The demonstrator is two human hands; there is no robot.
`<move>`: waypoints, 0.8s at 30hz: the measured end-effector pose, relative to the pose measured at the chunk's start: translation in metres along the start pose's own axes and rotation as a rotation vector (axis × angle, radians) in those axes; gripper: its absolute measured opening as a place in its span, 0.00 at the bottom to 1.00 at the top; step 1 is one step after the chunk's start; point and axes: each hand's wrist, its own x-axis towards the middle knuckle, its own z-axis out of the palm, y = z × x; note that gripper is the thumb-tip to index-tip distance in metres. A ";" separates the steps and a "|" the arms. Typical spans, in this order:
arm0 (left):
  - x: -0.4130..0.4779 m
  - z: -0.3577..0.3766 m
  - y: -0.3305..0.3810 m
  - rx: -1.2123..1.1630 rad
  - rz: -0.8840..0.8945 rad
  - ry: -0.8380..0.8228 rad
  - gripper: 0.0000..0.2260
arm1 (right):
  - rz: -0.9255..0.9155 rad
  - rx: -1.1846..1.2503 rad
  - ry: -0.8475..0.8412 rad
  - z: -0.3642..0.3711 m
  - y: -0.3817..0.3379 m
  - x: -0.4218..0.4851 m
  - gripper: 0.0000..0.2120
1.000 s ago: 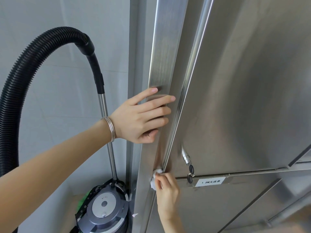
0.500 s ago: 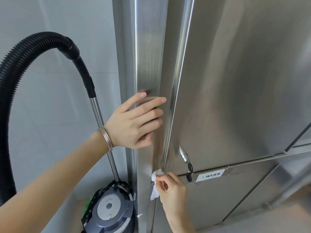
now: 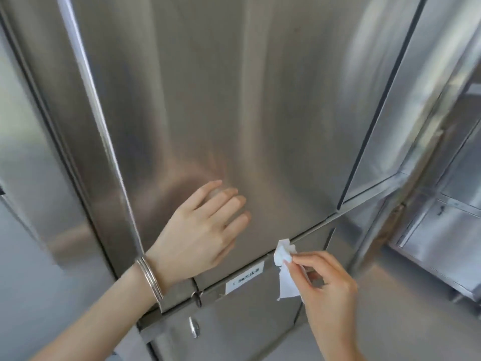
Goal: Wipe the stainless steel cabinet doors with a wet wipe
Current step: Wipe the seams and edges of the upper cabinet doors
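A tall stainless steel cabinet door (image 3: 234, 100) fills the middle of the view. My left hand (image 3: 203, 230) lies flat on its lower part, fingers straight and pointing up to the right, a silver bangle on the wrist. My right hand (image 3: 325, 285) pinches a white wet wipe (image 3: 285, 267) between thumb and fingertips. The wipe's bunched top touches the horizontal rail (image 3: 307, 237) under the door, and its loose end hangs down.
A white label (image 3: 243, 278) sits on the rail left of the wipe. Keys (image 3: 197, 297) hang from a lock below my left wrist, above a lower door (image 3: 234, 329). A second steel door (image 3: 385, 126) and open steel shelving (image 3: 447, 217) stand to the right.
The view swung right, so the vacuum cleaner is out of sight. My left hand moved from the cabinet's side edge onto the door face. My right hand carried the wipe rightwards along the rail.
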 end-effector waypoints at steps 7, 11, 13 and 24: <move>0.100 0.037 0.052 -0.096 0.005 0.019 0.12 | 0.050 -0.062 0.067 -0.079 0.060 0.045 0.15; 0.154 0.054 0.091 -0.123 0.023 -0.021 0.11 | 0.000 -0.095 0.095 -0.125 0.097 0.077 0.12; 0.180 0.061 0.106 -0.128 0.023 -0.058 0.10 | -0.013 -0.094 0.102 -0.147 0.116 0.097 0.11; 0.297 0.088 0.129 0.017 -0.028 -0.057 0.11 | -0.171 -0.093 -0.006 -0.219 0.188 0.223 0.11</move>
